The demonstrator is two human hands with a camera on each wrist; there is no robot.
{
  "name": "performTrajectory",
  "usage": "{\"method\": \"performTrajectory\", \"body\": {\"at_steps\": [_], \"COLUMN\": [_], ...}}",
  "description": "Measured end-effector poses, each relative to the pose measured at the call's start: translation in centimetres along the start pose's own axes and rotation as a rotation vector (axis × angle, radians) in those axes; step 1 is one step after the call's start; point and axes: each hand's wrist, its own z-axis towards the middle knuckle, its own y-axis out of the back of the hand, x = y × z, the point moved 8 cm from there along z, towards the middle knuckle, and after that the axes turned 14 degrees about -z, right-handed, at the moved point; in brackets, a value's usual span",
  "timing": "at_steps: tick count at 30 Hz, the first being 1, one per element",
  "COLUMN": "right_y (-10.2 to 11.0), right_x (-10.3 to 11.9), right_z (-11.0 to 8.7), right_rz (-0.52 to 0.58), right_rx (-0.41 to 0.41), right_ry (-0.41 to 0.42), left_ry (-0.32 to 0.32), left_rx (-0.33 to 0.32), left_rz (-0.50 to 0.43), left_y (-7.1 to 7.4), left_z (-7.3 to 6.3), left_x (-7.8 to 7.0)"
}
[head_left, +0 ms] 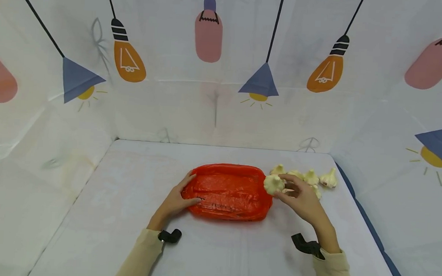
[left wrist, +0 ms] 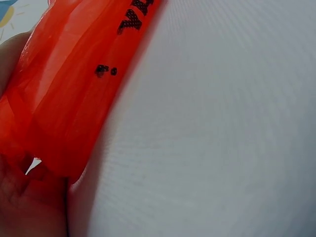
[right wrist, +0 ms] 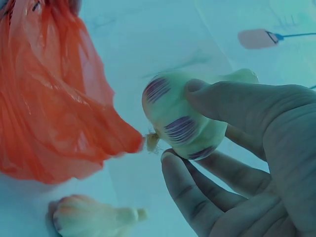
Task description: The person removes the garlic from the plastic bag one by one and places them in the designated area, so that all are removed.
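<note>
A red plastic bag (head_left: 225, 212) covers a rectangular, tray-like shape in the middle of the table. The left hand (head_left: 174, 200) grips its left end, thumb over the near side and fingers at the far side. Dark printing marks the red plastic (left wrist: 74, 94) in the left wrist view. Between thumb and fingertips, the right hand (head_left: 304, 200) pinches a garlic bulb (head_left: 273, 184) by the bag's right end. Purple streaks show on that bulb (right wrist: 177, 116) in the right wrist view. Several more garlic bulbs (head_left: 328, 178) lie behind and beside the right hand, partly hidden by it.
The white table (head_left: 127, 249) meets a pale wall sheet (head_left: 163, 110) printed with hanging lamps and bulbs. Along the table's right edge runs a dark blue strip (head_left: 365, 222). Black wrist straps (head_left: 170, 236) stick out near both sleeves.
</note>
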Motion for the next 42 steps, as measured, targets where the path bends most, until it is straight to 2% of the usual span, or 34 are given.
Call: {"method": "performTrajectory", "body": {"at_steps": [5,10,16,23,31,42], "right_y": [1.1,2.4,4.1,4.1,4.2,4.4], "right_x": [-0.9,-2.3,-4.2,-6.0,-7.4,-10.0], "right_z": [-0.5,-1.0,-1.9,-2.9,-2.9,-4.0], "right_rz": [0.011,0.005,0.035,0.019,0.052,-0.007], "right_rx": [-0.038,-0.058,-0.153,-0.173,-0.237,-0.308], "right_ry": [-0.016,-0.093,-0.127,-0.197,-0.189,-0.217], "left_ry": [-0.002,0.007,0.003,-0.006,-0.009,0.017], "left_rx": [0.003,0.000,0.011,0.011,-0.006,0.004], "left_rz": [0.003,-0.006,-0.024,-0.024,-0.015,-0.013], "left_y": [0.0,0.0,-0.3,-0.2,0.3,0.1], "left_z": [0.0,0.1,0.3,0.3,0.2,0.3], "left_x": [0.2,0.3,0.2,0.4,0.2,0.4]}}
